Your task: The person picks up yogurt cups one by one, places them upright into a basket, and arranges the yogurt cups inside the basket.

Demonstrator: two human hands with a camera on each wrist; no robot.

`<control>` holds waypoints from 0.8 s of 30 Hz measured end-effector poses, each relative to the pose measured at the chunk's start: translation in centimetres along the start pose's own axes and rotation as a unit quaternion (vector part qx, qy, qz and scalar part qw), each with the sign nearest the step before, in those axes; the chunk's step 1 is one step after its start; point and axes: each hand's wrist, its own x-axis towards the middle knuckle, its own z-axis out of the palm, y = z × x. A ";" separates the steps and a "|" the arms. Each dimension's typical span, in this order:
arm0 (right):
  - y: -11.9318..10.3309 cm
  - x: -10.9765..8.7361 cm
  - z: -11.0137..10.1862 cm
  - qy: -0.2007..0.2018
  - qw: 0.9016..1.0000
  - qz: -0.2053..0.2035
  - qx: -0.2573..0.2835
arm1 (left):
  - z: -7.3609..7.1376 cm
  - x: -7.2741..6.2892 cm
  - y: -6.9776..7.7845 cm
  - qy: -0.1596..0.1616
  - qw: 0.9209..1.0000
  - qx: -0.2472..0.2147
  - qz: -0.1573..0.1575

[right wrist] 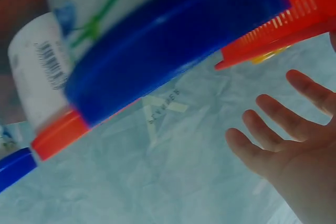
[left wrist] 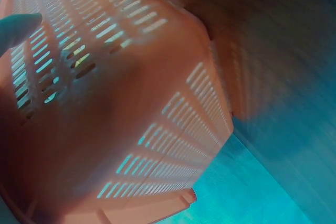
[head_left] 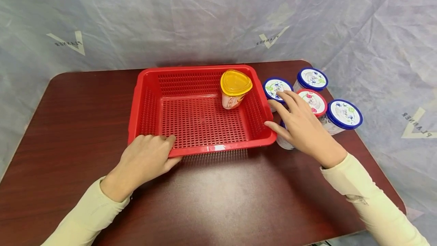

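Observation:
My left hand grips the front rim of a red plastic basket near its left corner, fingers over the edge and thumb below. The basket's slotted wall fills much of the left wrist view. Inside, toward the right, stands a cup with a yellow lid. My right hand is held over the tubs just right of the basket, fingers spread and holding nothing. Nearest its fingertips is a blue-lidded tub; the hand partly hides another blue-lidded tub below it.
A red-lidded tub stands beyond the right hand. Two more blue-lidded tubs are nearby, one behind and one to the right. The dark red table has rounded corners, and grey sheeting hangs behind it.

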 end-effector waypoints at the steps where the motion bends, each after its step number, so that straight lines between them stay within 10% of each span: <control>1: 0.1 -0.2 0.0 0.002 1.000 0.005 0.001 | 0.0 0.0 0.0 0.000 1.000 0.000 0.000; 24: 1.6 -4.5 2.0 -0.026 0.995 0.091 0.020 | 0.3 0.1 -0.1 0.009 1.000 0.006 0.003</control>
